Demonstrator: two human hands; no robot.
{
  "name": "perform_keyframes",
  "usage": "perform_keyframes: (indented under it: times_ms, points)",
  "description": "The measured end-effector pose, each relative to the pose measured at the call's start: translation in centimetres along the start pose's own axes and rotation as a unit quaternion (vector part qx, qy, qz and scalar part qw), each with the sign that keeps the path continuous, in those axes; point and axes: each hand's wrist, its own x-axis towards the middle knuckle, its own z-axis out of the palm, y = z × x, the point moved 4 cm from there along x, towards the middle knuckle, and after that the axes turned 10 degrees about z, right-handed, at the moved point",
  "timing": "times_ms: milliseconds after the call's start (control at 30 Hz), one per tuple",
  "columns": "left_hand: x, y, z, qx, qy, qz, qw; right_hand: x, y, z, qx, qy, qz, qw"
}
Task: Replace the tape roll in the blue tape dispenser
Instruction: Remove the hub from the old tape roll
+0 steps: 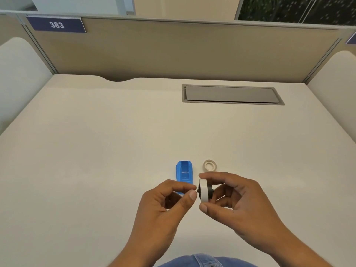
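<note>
Two rolls are in play: the white roll [203, 190] in your right hand [234, 204], and a thinner, paler ring [210, 165] lying flat on the desk [96, 151] just beyond it, probably the spent one. You pinch the white roll by its rim between thumb and forefinger, edge toward you, which leaves both faces free. A black hub [210, 191] sits through its centre, and a short axle stub pokes out on the left face. Your left hand [169, 201] is closed to a thumb-and-finger pinch right at that stub, likely seating or centring the hub; whether it actually touches is hard to tell. The dispenser [184, 173] lies on the desk behind your left fingers, its cradle empty and open upward, ready to take the axle.
</note>
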Motion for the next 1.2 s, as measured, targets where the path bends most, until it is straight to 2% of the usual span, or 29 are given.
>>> perform_keyframes:
  times_ms: [900,1200]
  points:
    - [0.7,-0.2,0.2,0.007,-0.037,-0.001,0.999,0.4,0.4,0.0,-0.008,-0.018,-0.011,1.000]
    - [1.0,-0.5,-0.4,0.015,-0.013,-0.008,1.000,1.1,0.9,-0.8,-0.020,-0.004,-0.030,0.999]
